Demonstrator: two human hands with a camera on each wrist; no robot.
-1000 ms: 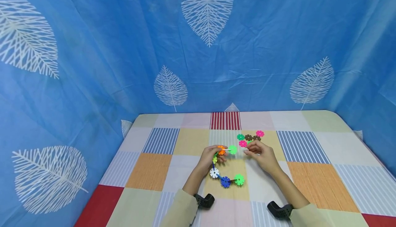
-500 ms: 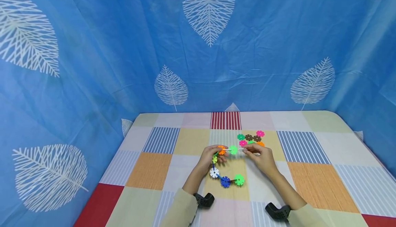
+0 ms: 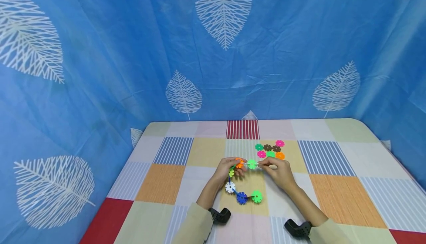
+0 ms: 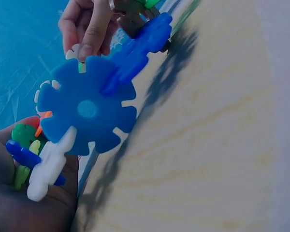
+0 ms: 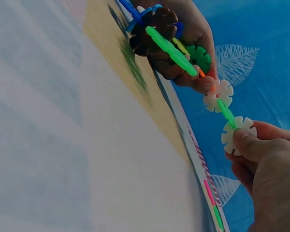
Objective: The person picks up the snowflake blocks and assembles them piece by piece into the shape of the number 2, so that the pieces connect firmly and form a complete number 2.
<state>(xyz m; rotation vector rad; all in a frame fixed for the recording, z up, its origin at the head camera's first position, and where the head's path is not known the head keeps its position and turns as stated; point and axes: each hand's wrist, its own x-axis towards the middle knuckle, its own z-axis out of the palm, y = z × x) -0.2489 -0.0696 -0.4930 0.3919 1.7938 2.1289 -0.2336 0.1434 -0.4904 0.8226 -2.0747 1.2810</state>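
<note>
My left hand point(image 3: 224, 172) grips a chain of slotted plastic discs near its orange disc point(image 3: 239, 163). From there the chain curves down past a yellow-green disc point(image 3: 231, 172), a white disc point(image 3: 230, 187) and a blue disc point(image 3: 242, 198) to a green disc point(image 3: 256, 197). On the upper end, a second white disc point(image 5: 210, 102) links the orange disc to a light green disc point(image 3: 252, 164). Between thumb and fingers, my right hand point(image 3: 279, 170) pinches another white disc point(image 5: 229, 140), which meets the light green disc's edge. How deep their slots interlock is unclear.
Loose discs lie beyond my right hand: pink point(image 3: 280, 143), brown point(image 3: 267, 148), dark green point(image 3: 259, 147), light green and orange point(image 3: 280, 156). A patchwork cloth point(image 3: 196, 185) covers the table. Blue leaf-print curtain point(image 3: 266, 70) hangs behind and at the sides.
My right hand has moved left with its white disc, closing the gap to the light green disc. The loose orange disc is uncovered. My left hand and the chain have barely shifted.
</note>
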